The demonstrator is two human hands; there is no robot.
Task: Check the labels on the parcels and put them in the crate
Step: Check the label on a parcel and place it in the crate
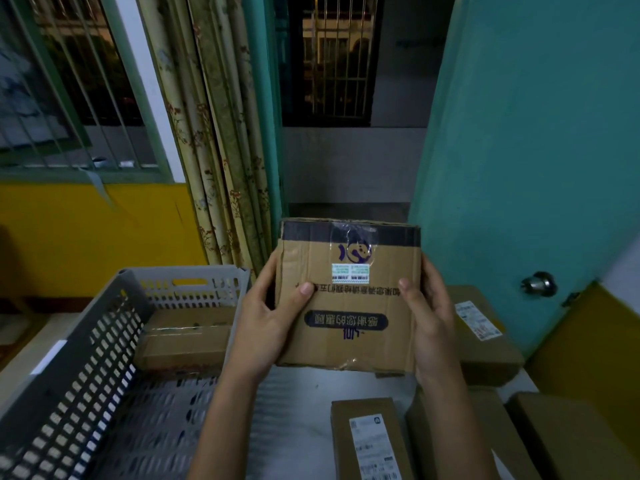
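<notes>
A pale table (294, 427) fills the lower part of the frame. On its left side stands a grey perforated crate (69, 358), reaching from the lower left corner up to mid-frame. At the bottom centre lies a narrow cardboard parcel (346, 427) with a white label (375, 445) facing up. Just right of it lies a second brown parcel (485, 427), and another sits in the lower right corner (571, 438). Further back on the right, below the door knob, a parcel (491, 355) lies with a white printed label (478, 320) on top.
</notes>
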